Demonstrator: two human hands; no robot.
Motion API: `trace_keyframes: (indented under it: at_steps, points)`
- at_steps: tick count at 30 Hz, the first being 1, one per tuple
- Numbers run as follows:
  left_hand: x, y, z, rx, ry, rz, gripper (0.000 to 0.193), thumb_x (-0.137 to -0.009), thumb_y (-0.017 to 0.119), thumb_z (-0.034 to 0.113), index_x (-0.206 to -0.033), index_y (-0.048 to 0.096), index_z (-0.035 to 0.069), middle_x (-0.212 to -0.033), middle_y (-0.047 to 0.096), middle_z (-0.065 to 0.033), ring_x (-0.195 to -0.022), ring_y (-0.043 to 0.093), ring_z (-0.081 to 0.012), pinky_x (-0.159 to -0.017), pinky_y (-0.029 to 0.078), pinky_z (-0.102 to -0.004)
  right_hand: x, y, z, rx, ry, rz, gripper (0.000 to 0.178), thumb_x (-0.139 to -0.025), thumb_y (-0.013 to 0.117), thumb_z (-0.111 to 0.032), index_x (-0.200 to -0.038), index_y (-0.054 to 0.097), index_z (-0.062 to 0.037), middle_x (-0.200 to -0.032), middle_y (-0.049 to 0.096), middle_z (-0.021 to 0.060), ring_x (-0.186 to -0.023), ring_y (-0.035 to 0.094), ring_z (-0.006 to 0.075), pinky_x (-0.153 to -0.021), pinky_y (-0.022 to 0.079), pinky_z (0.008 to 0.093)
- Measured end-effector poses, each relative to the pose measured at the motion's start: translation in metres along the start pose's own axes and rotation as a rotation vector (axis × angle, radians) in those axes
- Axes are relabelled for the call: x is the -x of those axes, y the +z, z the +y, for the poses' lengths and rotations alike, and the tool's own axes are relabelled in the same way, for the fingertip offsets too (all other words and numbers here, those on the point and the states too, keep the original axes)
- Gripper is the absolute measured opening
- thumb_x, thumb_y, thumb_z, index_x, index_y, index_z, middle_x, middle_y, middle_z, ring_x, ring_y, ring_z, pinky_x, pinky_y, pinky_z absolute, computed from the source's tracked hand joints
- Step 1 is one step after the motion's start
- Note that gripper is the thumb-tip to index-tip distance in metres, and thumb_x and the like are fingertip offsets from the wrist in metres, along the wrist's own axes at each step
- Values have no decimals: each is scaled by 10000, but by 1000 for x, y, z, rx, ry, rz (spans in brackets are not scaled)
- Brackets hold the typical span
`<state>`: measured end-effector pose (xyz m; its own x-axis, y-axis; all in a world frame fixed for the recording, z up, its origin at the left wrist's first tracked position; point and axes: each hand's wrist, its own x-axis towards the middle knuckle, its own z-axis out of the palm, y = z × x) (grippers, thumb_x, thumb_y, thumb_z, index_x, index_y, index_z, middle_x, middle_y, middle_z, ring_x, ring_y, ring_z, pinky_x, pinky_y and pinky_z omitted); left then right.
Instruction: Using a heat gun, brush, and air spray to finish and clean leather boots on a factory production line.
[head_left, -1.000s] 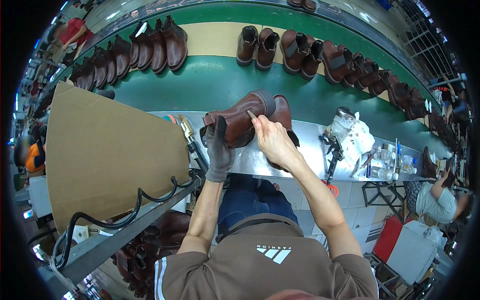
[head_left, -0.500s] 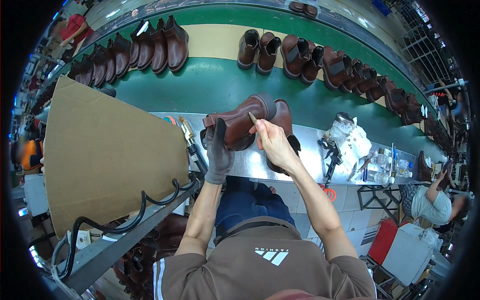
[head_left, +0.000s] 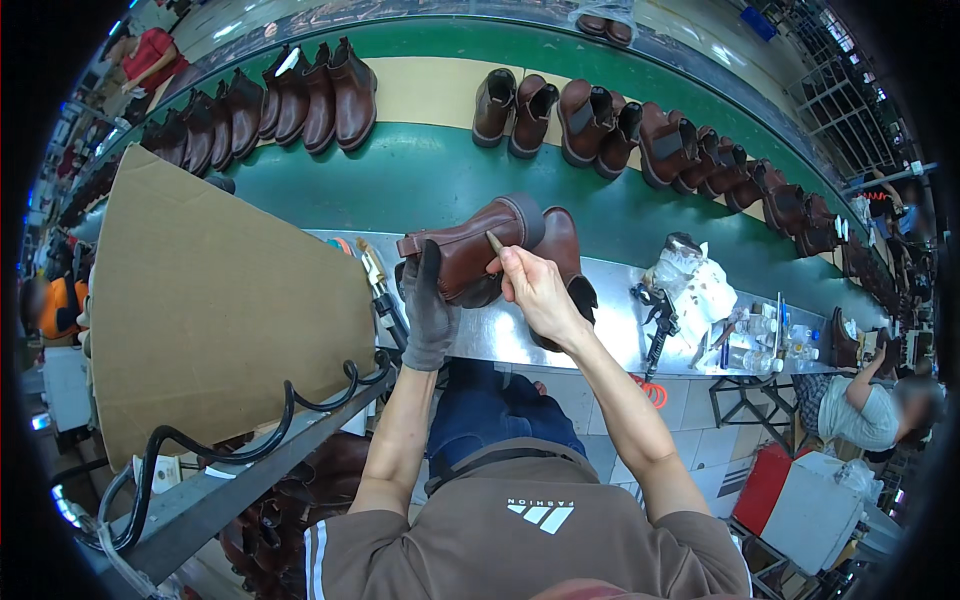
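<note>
A brown leather ankle boot (head_left: pixel 478 250) is held on its side above the metal bench, its sole turned up and to the right. Gripping it by the shaft is my left hand (head_left: pixel 428 310), in a grey glove. My bare right hand (head_left: pixel 535 290) pinches a slim, tan, pointed stick (head_left: pixel 494 241), whose tip is at the boot's upper, near the seam. Whether the tip presses on the leather I cannot tell. Just right of the held boot, a second brown boot (head_left: pixel 562 262) rests on the bench, partly behind my right hand and wrist.
A large cardboard sheet (head_left: pixel 230 310) stands at left, beside a torch-like tool (head_left: pixel 381 285) with a hose. Rows of brown boots (head_left: pixel 355 100) line the green belt (head_left: pixel 330 185). Rightward lie a black spray gun (head_left: pixel 657 325), white cloth (head_left: pixel 697 290) and plastic bottles (head_left: pixel 755 345). Another person (head_left: pixel 865 410) sits far right.
The stick's tip has shifted slightly left along the boot's upper, with my right hand following. The held boot has moved a little left and down in view.
</note>
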<state>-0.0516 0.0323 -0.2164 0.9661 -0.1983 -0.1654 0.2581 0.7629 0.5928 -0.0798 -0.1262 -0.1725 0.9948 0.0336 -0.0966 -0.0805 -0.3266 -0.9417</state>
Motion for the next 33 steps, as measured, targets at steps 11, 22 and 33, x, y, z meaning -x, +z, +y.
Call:
trace_keyframes:
  at_steps: [11,22,33]
  points:
    - [-1,14,2,-186,114,-7,307,-930,537,282,-1112,533,35,-1042,601,-81,-922,621,-172,-777,535,-309,7,-4,1,6,38,67,402,-999,329,-308,-921,566,8,-576,537,100,-582,575,242,-598,446,364]
    - [-71,23,23,-1409,1133,-382,414,-899,578,301,-1156,523,-18,-1027,610,-92,-977,598,-197,-786,488,-336,73,-99,37,131,194,617,311,-933,499,-234,-1118,563,8,-958,641,199,-856,615,297,-773,470,382]
    - [-146,236,-54,-1221,-178,-880,450,-888,599,324,-1143,570,-45,-1001,628,-82,-878,560,-123,-830,436,-249,182,-272,292,829,273,904,531,-811,602,-80,-1310,443,5,-1202,444,224,-1050,495,352,-916,381,421]
